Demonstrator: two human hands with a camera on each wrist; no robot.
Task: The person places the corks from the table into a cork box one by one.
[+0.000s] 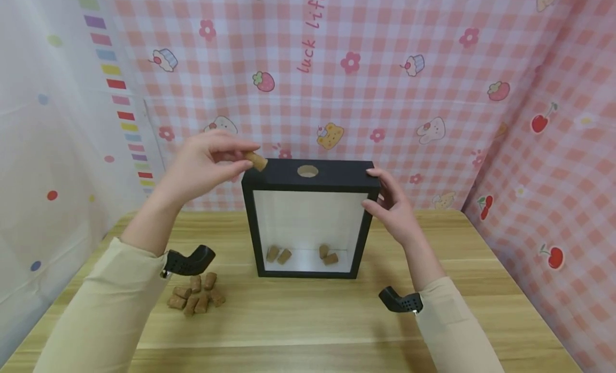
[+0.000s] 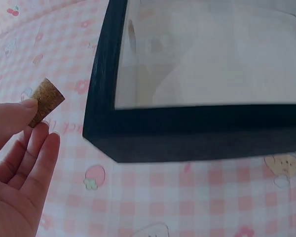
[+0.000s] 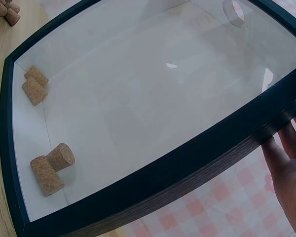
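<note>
Between thumb and fingers, my left hand (image 1: 204, 162) pinches a cork (image 1: 256, 161) near the top left corner of a black-framed shadow box (image 1: 310, 188). The left wrist view shows this cork (image 2: 48, 101) beside the frame's corner. The box stands upright, with a clear front, a white inside and a round hole (image 1: 308, 171) in its top. My right hand (image 1: 392, 204) grips the upper right side, thumb at the front edge and fingers at the top and side. Inside at the bottom lie several corks (image 3: 47, 175), in pairs left and right.
Several loose corks (image 1: 194, 295) lie in a pile on the wooden table (image 1: 298, 319), left of the box, below my left forearm. A pink checked cloth (image 1: 308, 116) hangs behind the table. Each wrist carries a black camera mount (image 1: 190, 262).
</note>
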